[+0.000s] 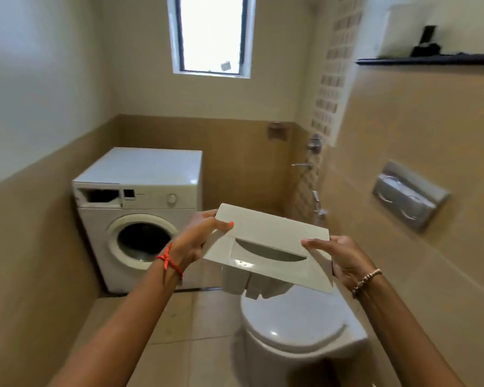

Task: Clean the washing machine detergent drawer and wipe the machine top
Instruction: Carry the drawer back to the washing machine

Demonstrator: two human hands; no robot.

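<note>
**Drawer out, both hands on it, heading for a wash**

I've got the detergent drawer [266, 247] up in front of me, held over the closed toilet lid [294, 319], well apart from the washing machine [140, 216]. My left hand [199, 238] pinches the top-left corner of the front panel, thumb on the face; my right hand [344, 258] clamps the right edge, fingers [312, 244] curled onto the front. Both grips are closed on the drawer.

The front panel is smooth, flat, pale plastic, with a curved dark scoop cut in for a pull. Below it hang the compartments, thinner moulded walls, boxy and hollow. They look light, and my guess is they're slippery wherever residue sits.

To do this bit well, I judge it best to keep the drawer level so nothing drips, and to carry it by the stiff front panel, not the thin walls behind. The open slot [99, 196] on the machine's top left shows dark and empty. The machine top [146, 169] is glossy white and flat, not yet wiped as far as I can tell. No cloth in view.
</note>
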